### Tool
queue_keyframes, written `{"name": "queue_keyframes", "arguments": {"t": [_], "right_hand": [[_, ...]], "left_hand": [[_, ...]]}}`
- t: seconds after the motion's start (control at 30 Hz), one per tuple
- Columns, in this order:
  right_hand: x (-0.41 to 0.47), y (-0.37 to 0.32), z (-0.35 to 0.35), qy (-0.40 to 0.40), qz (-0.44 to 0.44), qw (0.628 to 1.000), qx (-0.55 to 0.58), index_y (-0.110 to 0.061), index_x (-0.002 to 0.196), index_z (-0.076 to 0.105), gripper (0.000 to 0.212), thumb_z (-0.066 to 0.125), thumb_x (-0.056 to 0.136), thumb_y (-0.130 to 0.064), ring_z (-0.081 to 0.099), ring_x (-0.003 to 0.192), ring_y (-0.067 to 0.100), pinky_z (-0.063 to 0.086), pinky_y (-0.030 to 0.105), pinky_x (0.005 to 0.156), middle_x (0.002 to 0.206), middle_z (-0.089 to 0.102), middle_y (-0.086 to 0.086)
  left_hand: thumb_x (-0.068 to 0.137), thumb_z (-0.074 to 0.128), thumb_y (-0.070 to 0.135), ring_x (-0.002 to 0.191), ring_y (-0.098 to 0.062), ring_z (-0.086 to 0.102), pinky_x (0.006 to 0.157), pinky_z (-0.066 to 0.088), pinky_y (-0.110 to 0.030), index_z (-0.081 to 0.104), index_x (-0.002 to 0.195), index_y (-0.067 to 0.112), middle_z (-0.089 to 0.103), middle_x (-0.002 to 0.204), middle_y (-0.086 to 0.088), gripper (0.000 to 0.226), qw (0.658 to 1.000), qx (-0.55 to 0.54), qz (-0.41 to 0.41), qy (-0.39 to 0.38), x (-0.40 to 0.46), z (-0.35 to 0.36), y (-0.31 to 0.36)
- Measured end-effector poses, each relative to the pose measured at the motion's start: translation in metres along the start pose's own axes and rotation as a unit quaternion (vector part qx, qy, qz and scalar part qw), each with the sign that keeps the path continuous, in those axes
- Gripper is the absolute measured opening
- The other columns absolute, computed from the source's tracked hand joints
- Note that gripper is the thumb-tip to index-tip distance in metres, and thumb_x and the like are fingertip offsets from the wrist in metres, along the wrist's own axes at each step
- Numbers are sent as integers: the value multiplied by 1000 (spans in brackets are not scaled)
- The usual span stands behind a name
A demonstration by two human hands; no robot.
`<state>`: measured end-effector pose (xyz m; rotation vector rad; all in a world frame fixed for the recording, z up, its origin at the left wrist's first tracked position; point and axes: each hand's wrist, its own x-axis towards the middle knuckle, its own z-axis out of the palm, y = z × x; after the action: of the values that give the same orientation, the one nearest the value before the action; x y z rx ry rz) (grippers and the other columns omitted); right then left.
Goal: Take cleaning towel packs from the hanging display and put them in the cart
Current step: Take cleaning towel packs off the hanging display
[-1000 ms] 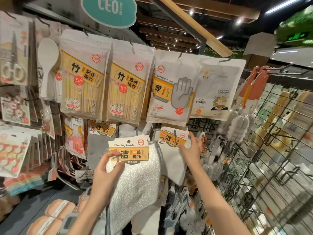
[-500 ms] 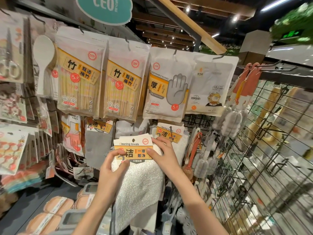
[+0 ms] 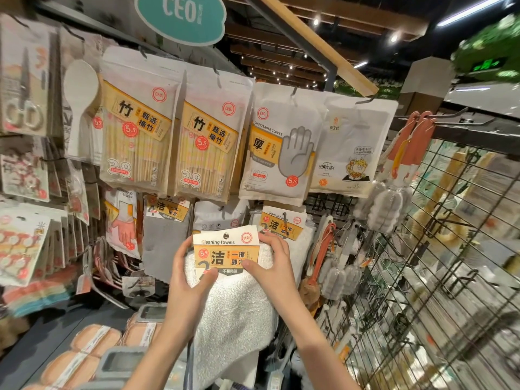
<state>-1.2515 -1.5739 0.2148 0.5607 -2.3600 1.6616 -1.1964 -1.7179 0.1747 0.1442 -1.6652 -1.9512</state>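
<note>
1. Left hand [image 3: 189,280] grips the cleaning towel pack [image 3: 228,291] from its nine o'clock side, thumb curled across the lower edge of the yellow label card [image 3: 226,250], fingers wrapped behind.
2. Right hand [image 3: 272,270] clamps the same pack from three o'clock, thumb pressed on the card's front, fingers curled over its top right corner.
3. Between both hands the pack sits upright, its white towel cloth hanging down toward six o'clock past the wrists.
4. At one o'clock from the held pack, just behind the right hand, a second towel pack [image 3: 281,225] hangs on its hook.
5. Up at twelve o'clock hang two chopstick bags [image 3: 168,136] and a disposable gloves bag [image 3: 278,147].
6. Off at three o'clock stands a wire grid rack [image 3: 422,277].
</note>
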Motion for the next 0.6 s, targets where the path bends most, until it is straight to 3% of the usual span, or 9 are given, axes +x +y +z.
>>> {"name": "queue_keyframes", "arguments": {"t": [0.17,0.3,0.4,0.5,0.6], "right_hand": [[5,1,-1,11,31,999,21,-13,104,47,46,78,71,-4,47,108,4,33,-2,79,118,47,-4],[9,-2,-7,-7,58,998,25,-13,102,48,38,75,76,-9,58,100,10,45,8,76,107,59,-6],[11,-7,-15,-36,68,996,44,-9,101,45,35,72,79,-6,64,88,11,52,16,72,96,63,-9],[13,-8,-23,-55,62,995,62,-4,101,42,34,69,81,-1,64,86,11,55,20,75,100,63,-1],[16,-4,-31,-41,74,991,104,-9,100,41,33,67,82,-1,66,94,21,55,35,87,104,64,4]], "left_hand": [[76,72,15,110,-19,59,94,47,-42,46,127,42,59,125,2,64,1000,0,-7,-20,2,0,-2],[81,71,9,102,-2,55,80,45,-23,48,121,37,58,116,13,54,1000,10,-13,-14,1,2,0],[78,74,12,98,-3,56,70,42,-20,51,117,31,61,111,9,49,999,11,-29,-20,1,3,4],[72,81,22,101,-16,62,79,51,-32,56,109,31,65,110,3,45,999,0,-41,-18,4,-1,3],[61,81,47,107,-26,62,92,49,-50,58,103,39,65,114,1,48,998,-12,-50,-30,4,-6,6]]}}
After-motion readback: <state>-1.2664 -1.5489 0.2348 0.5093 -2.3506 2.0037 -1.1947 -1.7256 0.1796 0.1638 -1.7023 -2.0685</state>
